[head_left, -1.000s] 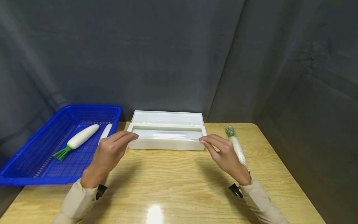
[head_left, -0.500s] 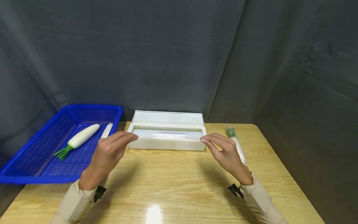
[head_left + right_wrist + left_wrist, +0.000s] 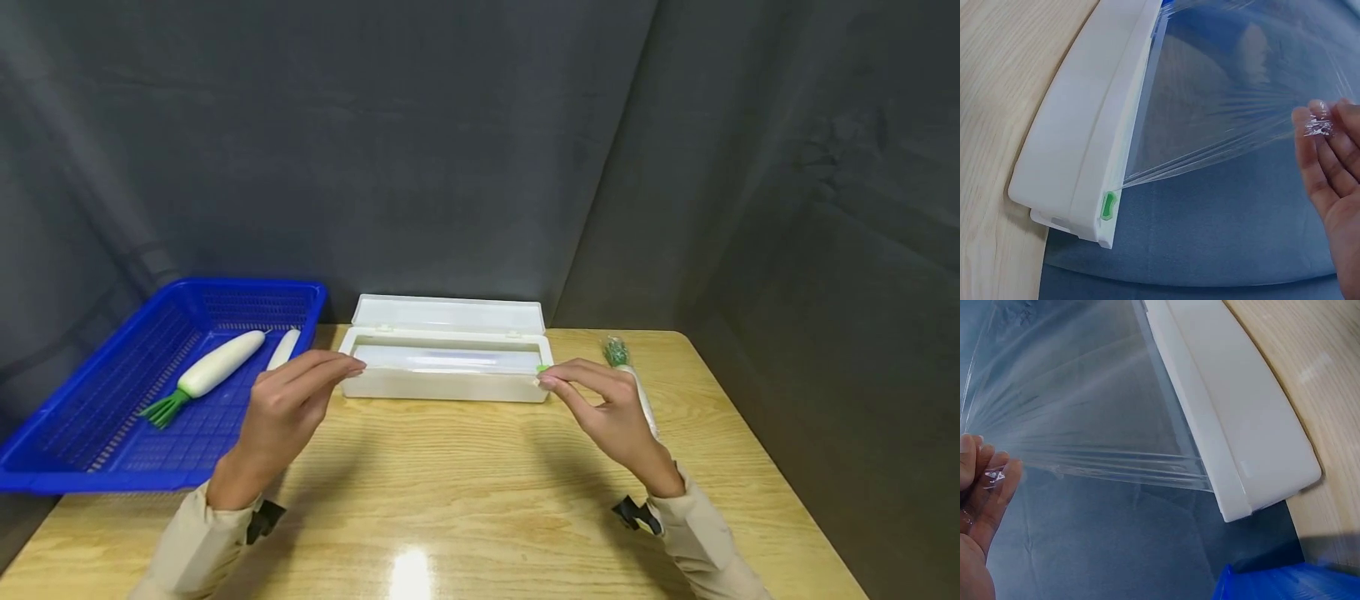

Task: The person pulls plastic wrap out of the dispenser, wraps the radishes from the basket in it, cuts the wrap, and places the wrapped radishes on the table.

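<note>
A white cling film dispenser [image 3: 450, 385] stands at the back middle of the table with its lid raised, a roll visible inside. Stretched cling film [image 3: 1097, 394] runs from it to both hands, gathering into creases near the fingers. My left hand [image 3: 288, 417] pinches one corner at the dispenser's left. At the right, my right hand [image 3: 611, 412] pinches the other corner between thumb and fingers. Both wrist views show the film taut and transparent, apart from the box. A green slider [image 3: 1108, 205] sits at the right end of the dispenser's edge.
A blue basket [image 3: 45, 482] on the left holds two white radishes, one with green leaf stems [image 3: 221, 364], the other partly hidden [image 3: 283, 348] behind my left hand. A film-wrapped radish [image 3: 640, 398] lies behind my right hand. Dark curtains [image 3: 450, 150] enclose the table.
Both hands keep their pinch on the film and have shifted only very slightly. A bit of green now shows beside my right fingertips at the dispenser's end.
</note>
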A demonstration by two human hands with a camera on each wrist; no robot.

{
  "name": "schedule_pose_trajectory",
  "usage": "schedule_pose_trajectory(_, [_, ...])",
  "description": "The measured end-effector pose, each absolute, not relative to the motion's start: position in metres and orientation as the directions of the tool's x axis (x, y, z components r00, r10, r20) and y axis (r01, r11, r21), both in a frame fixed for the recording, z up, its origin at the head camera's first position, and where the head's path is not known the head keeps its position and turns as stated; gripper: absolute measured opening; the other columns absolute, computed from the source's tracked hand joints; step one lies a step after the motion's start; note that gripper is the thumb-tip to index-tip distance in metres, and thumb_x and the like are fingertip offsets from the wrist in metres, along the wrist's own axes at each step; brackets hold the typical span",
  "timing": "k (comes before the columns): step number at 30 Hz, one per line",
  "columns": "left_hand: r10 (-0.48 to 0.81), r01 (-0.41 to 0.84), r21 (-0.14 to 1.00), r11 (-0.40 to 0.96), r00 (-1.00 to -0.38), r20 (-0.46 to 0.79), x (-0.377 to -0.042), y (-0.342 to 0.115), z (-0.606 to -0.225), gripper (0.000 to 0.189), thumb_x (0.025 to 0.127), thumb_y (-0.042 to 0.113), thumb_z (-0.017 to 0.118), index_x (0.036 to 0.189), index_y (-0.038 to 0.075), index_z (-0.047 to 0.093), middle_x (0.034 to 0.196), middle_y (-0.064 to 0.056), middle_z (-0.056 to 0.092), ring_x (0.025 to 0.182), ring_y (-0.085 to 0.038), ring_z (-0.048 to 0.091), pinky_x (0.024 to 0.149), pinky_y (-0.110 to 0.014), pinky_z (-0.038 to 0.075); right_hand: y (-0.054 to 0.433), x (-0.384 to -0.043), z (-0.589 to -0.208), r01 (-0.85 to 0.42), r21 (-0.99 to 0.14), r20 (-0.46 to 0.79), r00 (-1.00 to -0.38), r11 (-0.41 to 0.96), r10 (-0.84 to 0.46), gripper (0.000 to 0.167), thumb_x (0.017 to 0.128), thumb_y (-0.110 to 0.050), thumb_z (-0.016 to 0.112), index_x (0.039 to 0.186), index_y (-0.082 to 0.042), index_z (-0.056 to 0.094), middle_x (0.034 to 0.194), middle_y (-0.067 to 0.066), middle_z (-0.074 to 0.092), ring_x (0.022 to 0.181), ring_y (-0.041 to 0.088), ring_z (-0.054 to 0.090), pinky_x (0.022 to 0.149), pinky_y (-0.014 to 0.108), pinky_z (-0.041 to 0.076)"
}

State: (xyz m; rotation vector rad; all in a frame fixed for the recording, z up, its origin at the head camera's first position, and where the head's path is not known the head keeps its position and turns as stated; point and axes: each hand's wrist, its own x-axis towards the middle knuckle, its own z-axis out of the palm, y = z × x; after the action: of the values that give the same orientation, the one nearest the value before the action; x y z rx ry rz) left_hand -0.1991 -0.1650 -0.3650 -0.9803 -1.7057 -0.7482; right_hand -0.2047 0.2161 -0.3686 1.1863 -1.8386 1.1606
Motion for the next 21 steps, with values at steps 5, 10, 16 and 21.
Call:
schedule_pose_trajectory(5, [0.248, 0.884, 0.044, 0.466, -0.178, 0.952, -0.1980, -0.1637, -0.3628, 0.033, 0.110, 0.014, 0.055, 0.097, -0.002, 0.081, 0.087, -0.010, 0.076, 0.075, -0.022, 0.072, 0.083, -0.012, 0.053, 0.2180, -0.2037, -0.3671, -0.925, -0.332, 0.856, -0.378, 0.187, -0.352, 0.008, 0.097, -0.001, 0.073, 0.101, 0.001, 0.078, 0.091, 0.012, 0.077, 0.081, 0.017, 0.074, 0.083, 0.019, 0.058])
schedule_pose_trajectory(10, [0.236, 0.883, 0.034, 0.468, -0.161, 0.958, -0.1959, -0.1623, -0.3609, 0.033, 0.110, 0.014, 0.055, 0.097, -0.002, 0.081, 0.087, -0.011, 0.076, 0.074, -0.022, 0.072, 0.082, -0.012, 0.054, 0.2191, -0.2024, -0.3644, -0.926, -0.325, 0.856, -0.374, 0.192, -0.357, 0.008, 0.097, -0.003, 0.073, 0.101, 0.000, 0.079, 0.091, 0.012, 0.078, 0.081, 0.016, 0.074, 0.083, 0.019, 0.057])
schedule_pose_trajectory(16, [0.181, 0.883, 0.022, 0.470, -0.121, 0.976, -0.1948, -0.1581, -0.3606, 0.033, 0.109, 0.013, 0.058, 0.092, -0.004, 0.081, 0.083, -0.012, 0.076, 0.072, -0.024, 0.072, 0.080, -0.012, 0.054, 0.2195, -0.2025, -0.3612, -0.930, -0.321, 0.854, -0.365, 0.177, -0.370, 0.011, 0.099, -0.006, 0.072, 0.100, 0.003, 0.078, 0.091, 0.013, 0.077, 0.081, 0.016, 0.073, 0.083, 0.019, 0.057])
schedule_pose_trajectory(21, [0.160, 0.887, 0.032, 0.461, -0.118, 0.980, -0.1916, -0.1573, -0.3588, 0.033, 0.108, 0.014, 0.059, 0.091, -0.004, 0.080, 0.081, -0.012, 0.075, 0.072, -0.023, 0.072, 0.081, -0.012, 0.054, 0.2199, -0.2013, -0.3586, -0.930, -0.328, 0.848, -0.366, 0.165, -0.382, 0.011, 0.100, -0.008, 0.071, 0.103, 0.001, 0.078, 0.092, 0.013, 0.077, 0.082, 0.015, 0.073, 0.083, 0.019, 0.057])
